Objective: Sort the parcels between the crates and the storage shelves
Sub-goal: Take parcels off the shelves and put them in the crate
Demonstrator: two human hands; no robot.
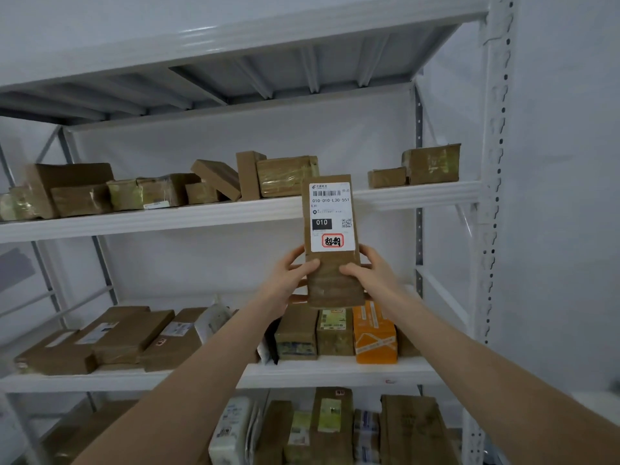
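I hold a tall brown cardboard parcel upright in front of the white storage shelves. Its white shipping label with a barcode, "010" and a red stamp faces me. My left hand grips its lower left edge, thumb across the front. My right hand grips its lower right edge the same way. The parcel's top reaches the front lip of the upper shelf, at a gap between two groups of boxes there.
The upper shelf carries several brown boxes on the left and two on the right. On the middle shelf lie flat brown parcels, upright boxes and an orange box. Below stand more parcels. A white upright post bounds the right side.
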